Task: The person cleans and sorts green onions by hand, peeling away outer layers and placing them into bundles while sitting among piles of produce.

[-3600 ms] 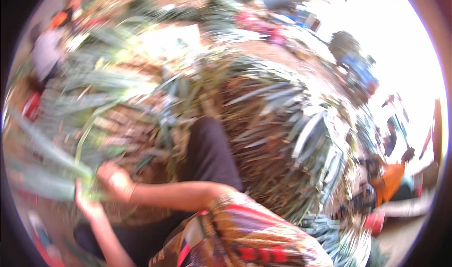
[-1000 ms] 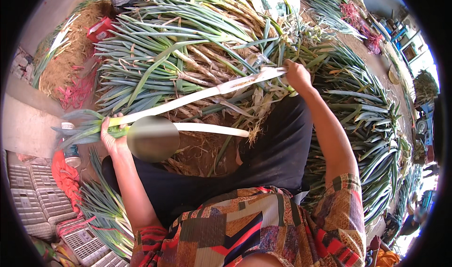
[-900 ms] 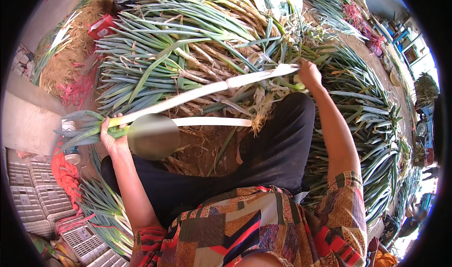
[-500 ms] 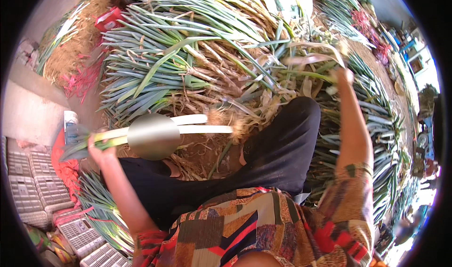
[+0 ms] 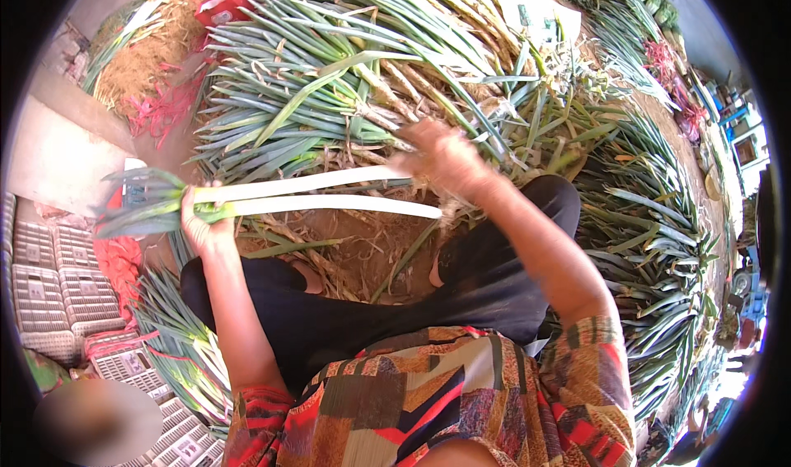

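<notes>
My left hand (image 5: 204, 224) is closed around two long green onions (image 5: 329, 206) near where their white stalks turn into leaves. The green tops stick out to the left, and the white stalks point right across my lap, slightly apart. My right hand (image 5: 445, 158), blurred by motion, is at the root end of the upper stalk; whether its fingers grip it cannot be made out. The lower stalk's root end lies free below that hand. Behind both hands spreads a big heap of untrimmed green onions (image 5: 288, 80), with dry brown roots and husks toward me.
More green onions (image 5: 651, 212) are piled along my right side. Loose peeled leaves (image 5: 552, 137) lie beyond my right knee. At the left stand plastic crates (image 5: 58, 282), a red cloth (image 5: 119, 269) and a bundle of onions (image 5: 177, 335). Pink twine (image 5: 165, 105) lies farther back.
My right hand has come back from the far right, where it held stripped leaves, to the onions' root ends; those leaves are no longer in it. The left hand still holds the two onions.
</notes>
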### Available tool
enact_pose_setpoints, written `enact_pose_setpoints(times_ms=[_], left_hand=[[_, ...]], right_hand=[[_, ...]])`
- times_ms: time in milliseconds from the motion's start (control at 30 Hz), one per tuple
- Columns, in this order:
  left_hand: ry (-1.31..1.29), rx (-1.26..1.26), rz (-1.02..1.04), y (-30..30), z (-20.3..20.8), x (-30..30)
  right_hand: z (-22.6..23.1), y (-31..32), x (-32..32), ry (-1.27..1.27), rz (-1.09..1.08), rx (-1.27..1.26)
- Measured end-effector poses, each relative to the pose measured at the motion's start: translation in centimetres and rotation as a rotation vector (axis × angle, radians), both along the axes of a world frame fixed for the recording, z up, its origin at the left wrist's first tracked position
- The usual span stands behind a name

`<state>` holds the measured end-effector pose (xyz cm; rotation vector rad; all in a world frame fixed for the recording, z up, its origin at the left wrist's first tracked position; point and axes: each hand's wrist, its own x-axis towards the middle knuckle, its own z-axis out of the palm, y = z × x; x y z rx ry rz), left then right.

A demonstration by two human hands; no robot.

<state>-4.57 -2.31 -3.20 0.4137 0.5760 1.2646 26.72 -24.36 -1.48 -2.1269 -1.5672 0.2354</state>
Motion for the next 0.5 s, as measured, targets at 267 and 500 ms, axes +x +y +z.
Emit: enact_pose_setpoints(times_ms=[267,500], left_hand=[[-0.097,-0.017,-0.277,-1.1,-0.4,1.1],[-0.104,-0.037,-0.297,-1.0,-0.3,1.4]], right_hand=[[-2.6,-2.7,-4.3,0.606,0.390,-0.397],[-4.9,-4.0,-6.1,0.560,0.348,-0.482]])
